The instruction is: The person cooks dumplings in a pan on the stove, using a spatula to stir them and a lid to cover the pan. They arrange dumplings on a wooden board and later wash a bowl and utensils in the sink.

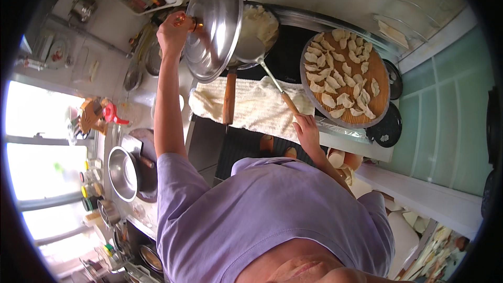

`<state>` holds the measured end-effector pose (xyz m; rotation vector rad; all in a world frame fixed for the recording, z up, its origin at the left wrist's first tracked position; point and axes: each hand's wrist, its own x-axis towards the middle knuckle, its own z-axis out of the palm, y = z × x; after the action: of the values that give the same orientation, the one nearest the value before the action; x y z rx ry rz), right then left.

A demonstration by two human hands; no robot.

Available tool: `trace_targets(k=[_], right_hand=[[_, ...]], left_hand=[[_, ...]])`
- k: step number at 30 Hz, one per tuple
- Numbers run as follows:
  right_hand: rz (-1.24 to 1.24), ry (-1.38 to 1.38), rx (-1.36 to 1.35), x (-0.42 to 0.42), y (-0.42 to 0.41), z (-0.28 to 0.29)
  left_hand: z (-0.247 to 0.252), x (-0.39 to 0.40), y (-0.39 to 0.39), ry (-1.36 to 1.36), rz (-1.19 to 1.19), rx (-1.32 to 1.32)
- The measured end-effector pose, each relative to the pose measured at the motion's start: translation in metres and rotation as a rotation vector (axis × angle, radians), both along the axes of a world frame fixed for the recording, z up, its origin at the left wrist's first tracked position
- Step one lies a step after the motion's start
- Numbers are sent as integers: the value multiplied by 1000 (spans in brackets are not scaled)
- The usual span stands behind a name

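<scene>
My left hand [173, 33] grips the knob of a domed stainless steel lid [214, 27] and holds it tilted on edge, left of a pan [277, 27]. The pan holds pale food in whitish liquid, probably dumplings; the lid covers its left part from view. The pan's wooden handle [230, 98] points towards me. My right hand [308, 131] is closed around the wooden end of a long-handled metal turner [271, 74]. Its broad head overlaps the near part of the pan. Raw dumplings [332, 82] lie spread over a round wooden board [373, 106] to the right.
A cream towel [255, 100] lies along the stove's front edge. Dark round lids or pans [385, 125] lie partly under the board. On the left counter are a steel bowl [123, 173], a cleaver [133, 145] on a round chopping block [148, 181], and a knife block [91, 114].
</scene>
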<state>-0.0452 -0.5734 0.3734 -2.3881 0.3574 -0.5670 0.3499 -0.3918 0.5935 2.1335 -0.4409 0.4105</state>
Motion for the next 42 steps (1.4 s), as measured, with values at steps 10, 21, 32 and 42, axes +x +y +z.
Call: trace_targets(k=[10, 21, 32, 42], right_hand=[[256, -73, -7, 47, 22, 9], [216, 135, -444, 103, 41, -21], [-12, 318, -785, 135, 42, -32], [51, 196, -1011, 148, 39, -47]], left_hand=[[-34, -128, 128, 143, -64, -1033], [-158, -272, 233, 468, -214, -1524], [-316, -425, 274, 974, -25, -1614], [-408, -458, 232, 1165, -36, -1722]])
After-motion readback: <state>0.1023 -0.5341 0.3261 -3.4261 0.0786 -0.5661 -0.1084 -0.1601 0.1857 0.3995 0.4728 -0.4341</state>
